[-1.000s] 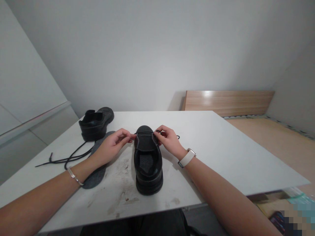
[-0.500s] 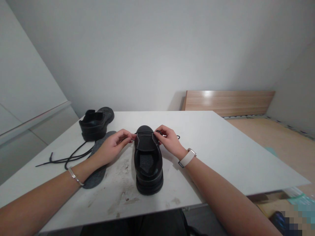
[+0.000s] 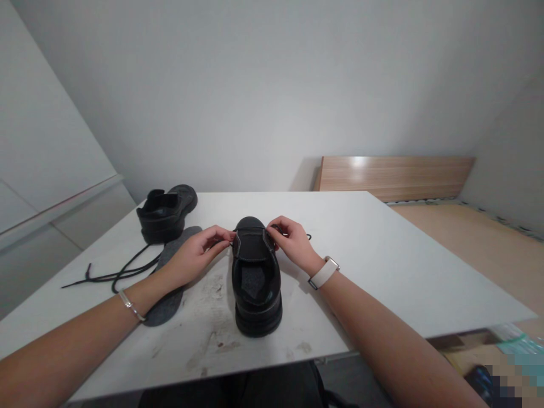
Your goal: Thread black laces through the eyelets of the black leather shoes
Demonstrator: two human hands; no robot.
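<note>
A black shoe (image 3: 257, 300) stands upright in front of me, heel toward me, its tongue (image 3: 251, 246) showing between the two lacing flaps. At the left flap, my left hand (image 3: 203, 248) has thumb and fingertips pinched together on a thin dark shoelace; only a little of it shows. On the opposite side, my right hand (image 3: 291, 241) is closed round the black shoelace (image 3: 309, 237), whose loose end pokes out beyond the fingers. The lace crosses the shoe above the tongue. Both hands touch the shoe's sides near the eyelets.
A second black shoe (image 3: 161, 218) stands at the back left of the white table (image 3: 361, 255). A grey insole (image 3: 164, 309) lies partly under my left forearm, beside loose black laces (image 3: 106, 277). Dirt smudges mark the tabletop. A wooden board (image 3: 395, 173) stands behind, to the right.
My left thumb and fingertips have closed together at the shoe's left flap. My right hand and the shoe have hardly moved.
</note>
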